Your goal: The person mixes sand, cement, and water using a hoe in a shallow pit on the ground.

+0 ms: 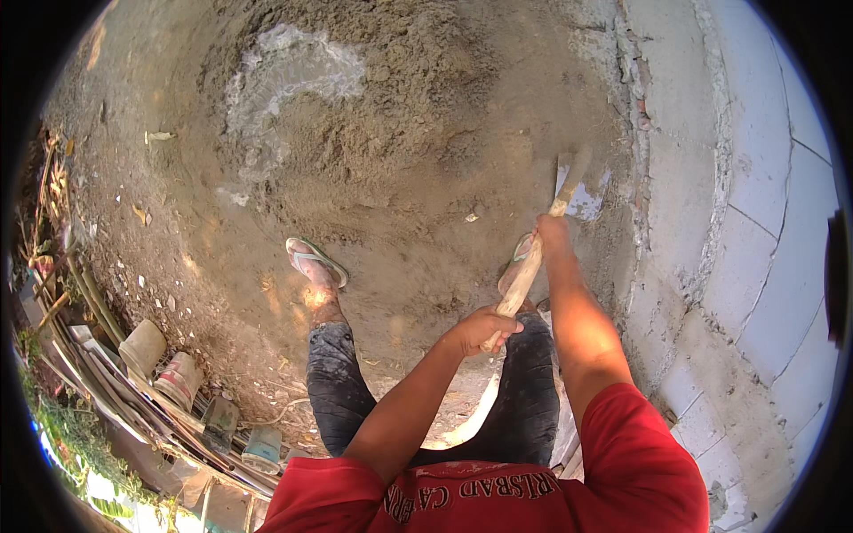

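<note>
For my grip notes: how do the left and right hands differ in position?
The left hand grips the wooden handle near its end; the right hand, nearer the shiny blade. The left hand appears beside the right trouser leg; the right hand, beside the right foot. Both hold the handle.

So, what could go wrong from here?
The blade could nick the right foot, close by in an open sandal. It might also knock against the concrete strip to its right. The left hand and right hand, both bare on the wooden handle, could pick up splinters.
</note>
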A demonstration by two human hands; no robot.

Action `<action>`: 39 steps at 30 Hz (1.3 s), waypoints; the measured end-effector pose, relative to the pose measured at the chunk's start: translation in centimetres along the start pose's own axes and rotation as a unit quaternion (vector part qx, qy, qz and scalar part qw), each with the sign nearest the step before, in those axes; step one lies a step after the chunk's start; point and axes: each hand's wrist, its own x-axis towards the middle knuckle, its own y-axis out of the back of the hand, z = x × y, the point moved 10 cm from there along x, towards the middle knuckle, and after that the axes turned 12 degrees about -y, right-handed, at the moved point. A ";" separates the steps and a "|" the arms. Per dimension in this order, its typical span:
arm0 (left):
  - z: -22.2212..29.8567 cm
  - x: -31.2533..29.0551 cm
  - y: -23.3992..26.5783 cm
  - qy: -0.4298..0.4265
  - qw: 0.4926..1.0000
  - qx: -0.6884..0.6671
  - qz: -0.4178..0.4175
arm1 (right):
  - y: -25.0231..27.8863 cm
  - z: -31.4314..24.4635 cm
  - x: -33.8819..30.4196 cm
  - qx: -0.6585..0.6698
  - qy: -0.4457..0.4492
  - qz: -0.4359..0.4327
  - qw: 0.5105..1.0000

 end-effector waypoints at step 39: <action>2.9 -30.5 18.4 0.010 0.848 0.523 0.087 | -16.3 22.7 -22.9 0.339 -0.127 -0.115 0.925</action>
